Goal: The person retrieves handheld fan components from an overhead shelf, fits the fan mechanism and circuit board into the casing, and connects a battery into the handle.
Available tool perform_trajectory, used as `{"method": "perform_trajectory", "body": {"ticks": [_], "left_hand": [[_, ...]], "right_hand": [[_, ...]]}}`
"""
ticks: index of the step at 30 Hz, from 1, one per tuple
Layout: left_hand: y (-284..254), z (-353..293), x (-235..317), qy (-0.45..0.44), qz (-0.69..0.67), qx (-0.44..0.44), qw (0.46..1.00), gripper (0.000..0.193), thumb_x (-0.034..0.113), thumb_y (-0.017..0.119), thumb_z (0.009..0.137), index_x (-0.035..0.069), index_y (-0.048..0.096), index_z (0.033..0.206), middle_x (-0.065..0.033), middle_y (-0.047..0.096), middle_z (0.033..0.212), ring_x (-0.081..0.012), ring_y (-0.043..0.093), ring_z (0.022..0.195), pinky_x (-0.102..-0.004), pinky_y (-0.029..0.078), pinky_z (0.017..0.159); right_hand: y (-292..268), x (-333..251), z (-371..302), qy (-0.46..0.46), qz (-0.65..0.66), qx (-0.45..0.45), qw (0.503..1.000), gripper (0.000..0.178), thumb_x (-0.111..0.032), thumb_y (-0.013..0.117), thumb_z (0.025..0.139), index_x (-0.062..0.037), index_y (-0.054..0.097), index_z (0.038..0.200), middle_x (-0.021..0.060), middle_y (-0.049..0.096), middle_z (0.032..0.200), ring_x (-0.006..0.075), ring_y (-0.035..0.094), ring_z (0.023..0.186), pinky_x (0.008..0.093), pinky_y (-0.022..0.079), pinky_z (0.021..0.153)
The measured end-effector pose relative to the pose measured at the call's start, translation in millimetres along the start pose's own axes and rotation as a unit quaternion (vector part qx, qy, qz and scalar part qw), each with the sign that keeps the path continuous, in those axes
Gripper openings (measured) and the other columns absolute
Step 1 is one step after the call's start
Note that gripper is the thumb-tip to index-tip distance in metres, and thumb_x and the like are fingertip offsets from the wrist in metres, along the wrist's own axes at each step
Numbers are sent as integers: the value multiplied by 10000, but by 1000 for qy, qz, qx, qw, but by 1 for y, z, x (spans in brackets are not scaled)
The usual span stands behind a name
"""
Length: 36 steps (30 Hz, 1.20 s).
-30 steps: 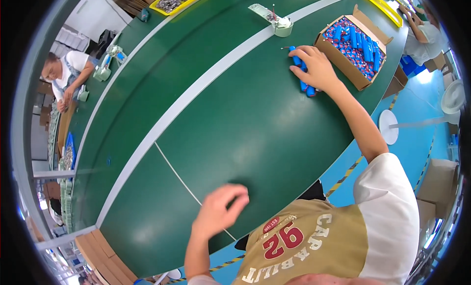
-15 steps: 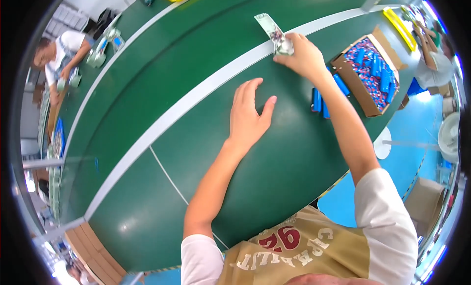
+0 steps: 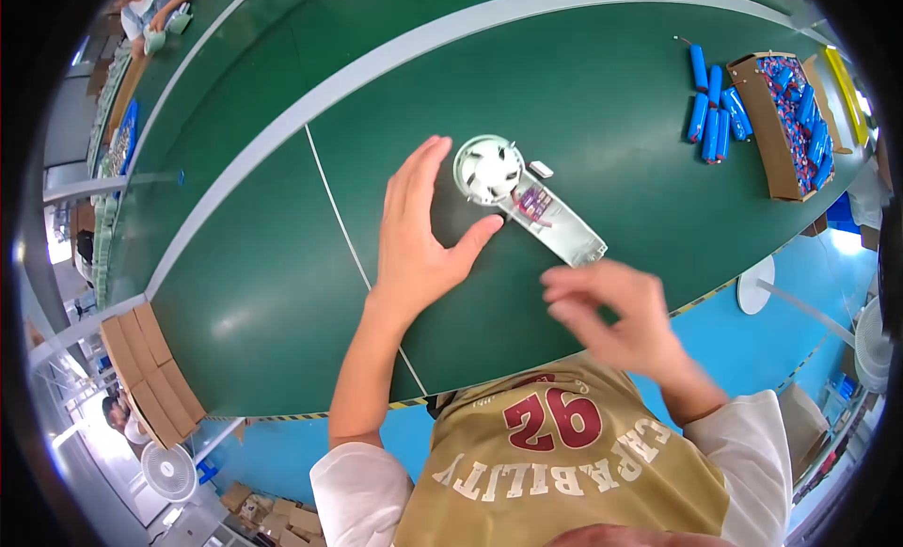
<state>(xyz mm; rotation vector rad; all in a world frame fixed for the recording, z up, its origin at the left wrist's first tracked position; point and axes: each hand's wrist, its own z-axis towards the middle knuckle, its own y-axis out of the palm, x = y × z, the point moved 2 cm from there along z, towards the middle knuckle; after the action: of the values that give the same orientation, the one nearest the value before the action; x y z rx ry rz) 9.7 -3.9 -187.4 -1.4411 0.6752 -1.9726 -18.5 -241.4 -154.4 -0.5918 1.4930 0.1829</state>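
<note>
A pale green handheld-fan housing (image 3: 574, 232) lies on the green work table, its handle slanting toward me. White fan blades (image 3: 491, 171) show inside its round head, and a small purple circuit board with wires (image 3: 534, 205) sits in the handle. Beside the head rests a small white piece (image 3: 541, 169). My left hand (image 3: 414, 232) is open at the left of the fan head, thumb and fingers apart, holding nothing. Just off the handle's near end is my right hand (image 3: 611, 312), slightly blurred, its fingers curved and apart from the thumb with nothing visible between them.
Several blue cylindrical battery packs (image 3: 711, 114) lie at the right on the table (image 3: 602, 114). Beyond them stands an open cardboard box (image 3: 785, 138) of more packs. A pale raised strip (image 3: 414, 47) crosses the far side. Brown cartons (image 3: 155, 373) are at the left; a co-worker's arm (image 3: 174, 6) shows far left.
The fan housing now lies in front of me, fan blades in view. My right hand has come from the far strip toward me and off the piece it gripped. My head view has shifted.
</note>
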Motion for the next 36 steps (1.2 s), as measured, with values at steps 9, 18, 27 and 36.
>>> {"method": "perform_trajectory", "body": {"ticks": [9, 18, 27, 36], "left_hand": [[4, 19, -3, 163, -9, -17, 987, 715, 116, 805, 733, 126, 532, 1394, -78, 477, 1486, -342, 477, 1316, -435, 463, 1038], [14, 21, -9, 197, -51, -22, 979, 610, 51, 772, 760, 93, 574, 1336, -81, 551, 1403, -310, 535, 1251, -406, 487, 1017], [-24, -4, -6, 167, -41, -126, 977, 551, -56, 684, 755, 97, 599, 1277, -83, 557, 1390, -327, 531, 1249, -415, 487, 1035], [-24, -49, 29, 161, 14, 113, 980, 524, -29, 785, 684, 84, 664, 1181, -100, 627, 1233, -338, 603, 1088, -421, 515, 888]], "right_hand": [[-29, -8, 59, -136, -224, 38, 964, 252, 7, 700, 837, -51, 715, 1083, 70, 668, 947, 180, 654, 797, 278, 500, 637], [7, -3, 86, -292, -420, 3, 859, 167, -90, 755, 801, -97, 734, 967, 31, 651, 879, 229, 623, 788, 348, 518, 653], [7, 11, 62, 5, -66, -48, 997, 114, -78, 706, 898, -31, 725, 1000, 4, 689, 881, 82, 601, 760, 260, 492, 678], [14, 8, 39, 193, 150, -81, 966, 212, -98, 653, 935, 21, 699, 1105, 59, 710, 924, 91, 622, 772, 228, 465, 609]]}}
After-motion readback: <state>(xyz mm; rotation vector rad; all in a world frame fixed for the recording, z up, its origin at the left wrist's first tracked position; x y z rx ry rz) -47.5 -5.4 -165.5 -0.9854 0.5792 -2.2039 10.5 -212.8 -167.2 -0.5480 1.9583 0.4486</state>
